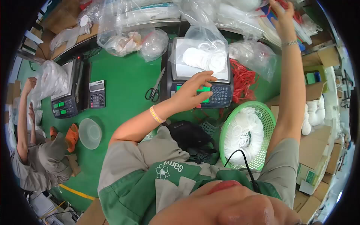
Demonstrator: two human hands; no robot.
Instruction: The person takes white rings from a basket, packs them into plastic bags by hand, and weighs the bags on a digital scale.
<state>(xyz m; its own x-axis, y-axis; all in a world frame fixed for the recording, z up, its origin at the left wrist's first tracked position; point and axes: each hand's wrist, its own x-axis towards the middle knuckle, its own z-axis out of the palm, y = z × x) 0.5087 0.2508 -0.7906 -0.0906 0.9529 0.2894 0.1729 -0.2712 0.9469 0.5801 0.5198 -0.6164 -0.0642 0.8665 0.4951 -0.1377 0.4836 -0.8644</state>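
My left hand (196,88), with a yellow band at the wrist, hovers over the front of a digital scale (221,95), its fingers apart and nothing in them. On the scale's plate lies a clear plastic bag (204,56) holding white rings. My right hand (282,13) reaches up to the top right edge beside red ties (296,15); its fingers are partly cut off and what they hold, if anything, is unclear. A green basket (270,129) with coiled white rings (243,135) stands near my body. More red strings (243,80) lie right of the scale.
Scissors (155,88) and a calculator (97,94) lie left of the scale. A second scale (64,105) bears a bag. A co-worker (41,161) sits at the left near a clear bowl (90,134). Bags line the back shelf; cardboard boxes (315,150) stand right.
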